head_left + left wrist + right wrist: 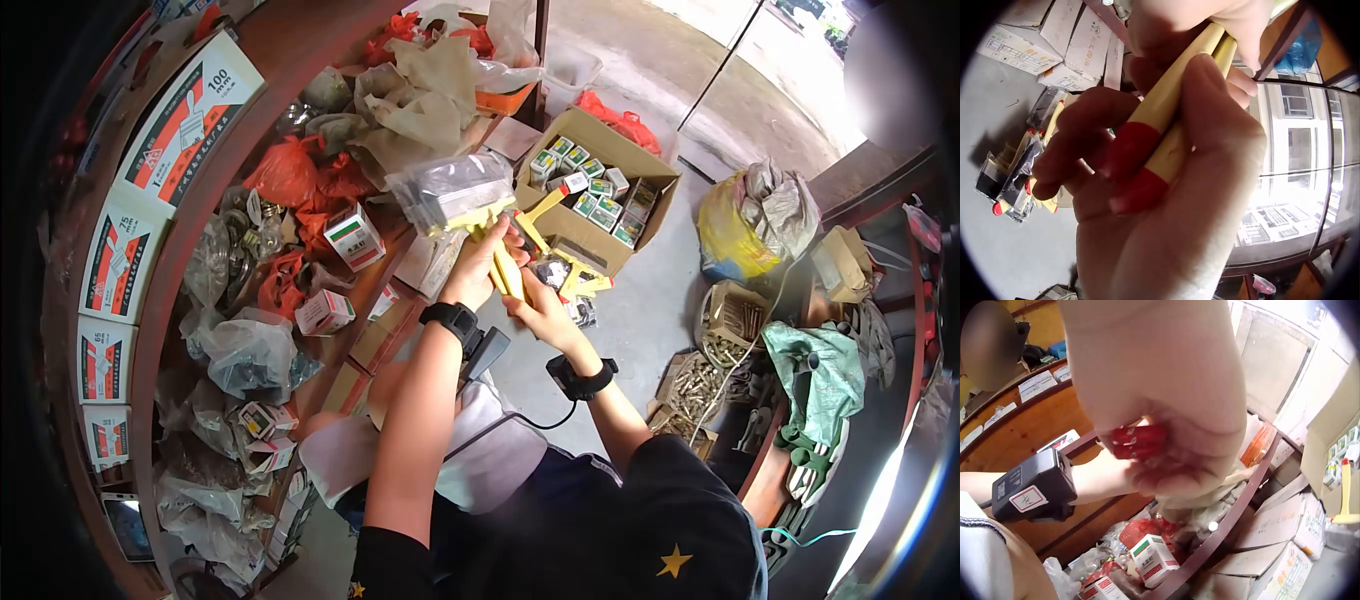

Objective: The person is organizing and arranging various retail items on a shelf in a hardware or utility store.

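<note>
Both hands hold a pair of paintbrushes (508, 278) with yellow handles and red ends. My left hand (478, 268) grips the handles up near the brush heads, which are sheathed in clear plastic (450, 185). Lower down, my right hand (548, 315) has its thumb against the handles. In the left wrist view the two red handle ends (1138, 190) lie side by side in the right palm. The right wrist view shows the right fingers (1175, 481) curled around those red ends. More yellow-handled brushes (580, 278) lie on the floor just beyond the hands.
An open cardboard box (640, 215) with small green-and-white boxes stands ahead, a brush leaning across its edge. Shelves on the left carry plastic bags, red bags (285, 170) and a white carton (354, 237). At right are a yellow sack (740, 225) and boxes of metal parts (700, 385).
</note>
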`<state>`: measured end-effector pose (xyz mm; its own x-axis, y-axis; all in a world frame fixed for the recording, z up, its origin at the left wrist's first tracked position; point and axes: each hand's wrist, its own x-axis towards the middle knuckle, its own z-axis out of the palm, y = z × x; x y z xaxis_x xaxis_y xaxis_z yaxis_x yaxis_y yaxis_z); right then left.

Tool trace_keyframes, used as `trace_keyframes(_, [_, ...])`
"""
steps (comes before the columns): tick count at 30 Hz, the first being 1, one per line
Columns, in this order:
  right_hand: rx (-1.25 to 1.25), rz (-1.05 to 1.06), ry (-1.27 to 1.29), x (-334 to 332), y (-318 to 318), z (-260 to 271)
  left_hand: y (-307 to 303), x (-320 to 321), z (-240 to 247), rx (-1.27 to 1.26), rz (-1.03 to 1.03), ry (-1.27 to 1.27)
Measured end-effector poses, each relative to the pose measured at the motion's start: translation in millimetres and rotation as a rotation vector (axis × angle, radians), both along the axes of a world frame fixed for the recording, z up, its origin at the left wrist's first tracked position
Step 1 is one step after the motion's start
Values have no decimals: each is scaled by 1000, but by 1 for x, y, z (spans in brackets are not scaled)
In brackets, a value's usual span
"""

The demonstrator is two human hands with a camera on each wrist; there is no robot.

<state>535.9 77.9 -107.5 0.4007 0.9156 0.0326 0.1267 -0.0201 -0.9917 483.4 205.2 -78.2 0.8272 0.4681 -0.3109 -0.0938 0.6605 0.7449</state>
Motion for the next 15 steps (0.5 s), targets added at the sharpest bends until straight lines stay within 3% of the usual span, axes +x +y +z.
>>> trace_keyframes(3, [2,28,37,-6,-12,-1,-4,-3,13,65,-154,-50])
trace_keyframes(5, [181,57,256,-7,-20,-6,-7,-5,18,127,-356,-143])
trace_keyframes(7, [155,114,208,-3,-29,-2,-8,-5,23,190,-465,-196])
trace_keyframes(9, [151,111,425,-6,-34,5,-9,-4,17,124,-479,-217])
trace_keyframes(15, [165,-47,314,-19,-34,10,-8,-3,11,64,-425,-230])
